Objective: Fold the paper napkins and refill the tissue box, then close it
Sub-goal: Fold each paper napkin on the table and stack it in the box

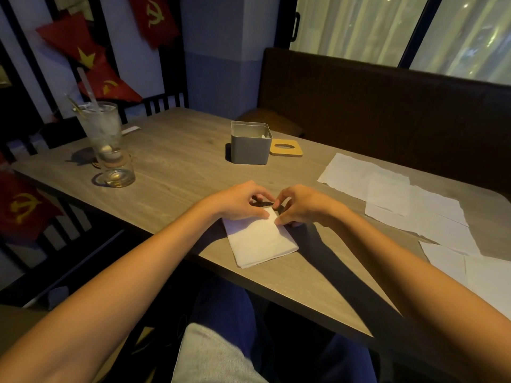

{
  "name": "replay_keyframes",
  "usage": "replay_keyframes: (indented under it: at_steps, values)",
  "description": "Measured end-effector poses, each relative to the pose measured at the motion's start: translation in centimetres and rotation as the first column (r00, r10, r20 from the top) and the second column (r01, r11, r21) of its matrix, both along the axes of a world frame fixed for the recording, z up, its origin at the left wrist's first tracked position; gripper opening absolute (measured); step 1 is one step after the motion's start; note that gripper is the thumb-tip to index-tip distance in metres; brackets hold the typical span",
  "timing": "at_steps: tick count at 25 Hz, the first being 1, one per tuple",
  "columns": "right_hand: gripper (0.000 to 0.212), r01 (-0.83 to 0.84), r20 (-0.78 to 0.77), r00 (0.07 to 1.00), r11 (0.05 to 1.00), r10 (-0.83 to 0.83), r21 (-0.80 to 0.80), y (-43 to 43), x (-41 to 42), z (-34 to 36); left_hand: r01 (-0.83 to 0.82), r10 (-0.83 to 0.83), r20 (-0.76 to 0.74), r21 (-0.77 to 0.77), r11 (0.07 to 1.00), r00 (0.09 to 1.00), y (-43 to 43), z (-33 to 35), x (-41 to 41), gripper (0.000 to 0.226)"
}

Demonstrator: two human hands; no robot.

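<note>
A folded white napkin [258,241] lies on the wooden table [177,167] in front of me. My left hand [240,201] and my right hand [300,204] both sit at its far edge, fingers curled and pinching the paper there. Beyond them stands the grey tissue box [250,143], open at the top, with a bit of white tissue showing inside. Its wooden lid [286,147], with an oval slot, lies flat on the table just right of the box. Several unfolded white napkins [414,208] are spread over the right side of the table.
A tall iced drink with a straw [101,128] and a short clear glass [116,168] stand at the left of the table. A dark padded bench [387,111] runs behind the table on the right. My lap is below the near edge.
</note>
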State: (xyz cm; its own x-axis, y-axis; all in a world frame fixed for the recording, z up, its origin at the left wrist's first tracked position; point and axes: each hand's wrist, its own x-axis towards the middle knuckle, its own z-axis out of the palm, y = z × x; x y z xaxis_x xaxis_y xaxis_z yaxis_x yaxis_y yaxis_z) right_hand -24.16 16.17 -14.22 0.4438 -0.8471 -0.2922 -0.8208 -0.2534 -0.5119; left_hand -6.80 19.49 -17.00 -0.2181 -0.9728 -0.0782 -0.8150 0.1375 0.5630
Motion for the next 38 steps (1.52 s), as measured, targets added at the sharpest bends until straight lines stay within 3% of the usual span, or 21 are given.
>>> replay_keyframes:
  at_steps: [2, 7, 12, 14, 16, 19, 25, 27, 31, 33, 38]
  values:
    - [0.022, 0.007, -0.016, 1.000, 0.999, -0.008, -0.035, -0.1, -0.4, -0.2, 0.111, -0.114, 0.098, 0.037, 0.993, 0.989, -0.5, 0.5, -0.1, 0.040]
    - [0.008, -0.051, -0.089, 0.996, 0.959, 0.028, -0.278, -0.4, -1.9, -0.3, 0.200, -0.194, 0.077, -0.085, 0.976, 0.978, -0.2, -0.6, 1.5, 0.030]
    - [0.018, -0.200, -0.136, 0.974, 0.970, 0.181, -0.141, -0.8, -3.2, -0.5, 0.037, -0.035, 0.015, -0.223, 0.974, 0.999, 0.5, -2.0, 3.1, 0.030]
    - [0.015, -0.210, -0.114, 0.974, 0.967, 0.195, -0.144, -1.3, -3.3, -0.7, 0.060, -0.030, 0.095, -0.326, 0.943, 0.995, 1.0, -2.0, 3.1, 0.034]
    - [0.010, -0.219, -0.085, 0.975, 0.962, 0.207, -0.164, -1.9, -3.3, -0.8, 0.179, -0.126, 0.158, -0.388, 0.904, 0.979, 1.8, -1.9, 2.5, 0.035]
    - [0.006, -0.218, -0.057, 0.976, 0.948, 0.211, -0.231, -2.5, -3.6, -1.1, 0.318, -0.228, 0.327, -0.253, 0.914, 0.917, 2.7, -2.3, 1.2, 0.045]
    - [0.015, -0.104, 0.060, 0.988, 0.899, 0.142, -0.425, -2.5, -3.4, -2.1, 0.199, -0.143, 0.475, -0.069, 0.978, 0.868, 2.6, -3.1, 0.2, 0.061]
    - [0.021, -0.126, 0.080, 0.979, 0.865, 0.187, -0.486, -1.8, -2.4, -2.4, 0.136, -0.104, 0.486, -0.029, 0.990, 0.868, 2.5, -2.9, -0.8, 0.065]
    - [0.049, -0.316, -0.209, 0.946, 0.847, 0.247, -0.427, -1.7, -2.2, -5.0, 0.047, -0.012, 0.471, -0.062, 0.997, 0.882, 2.3, -2.7, -1.9, 0.086]
    - [0.055, -0.292, -0.247, 0.946, 0.885, 0.211, -0.362, -2.4, -3.3, -5.7, -0.014, 0.040, 0.433, -0.064, 0.998, 0.901, 2.4, -2.8, -1.3, 0.097]
    - [0.059, -0.196, -0.163, 0.976, 0.910, 0.145, -0.366, -3.0, -4.8, -5.0, -0.007, 0.040, 0.368, -0.090, 0.996, 0.929, 1.7, -1.2, -0.2, 0.075]
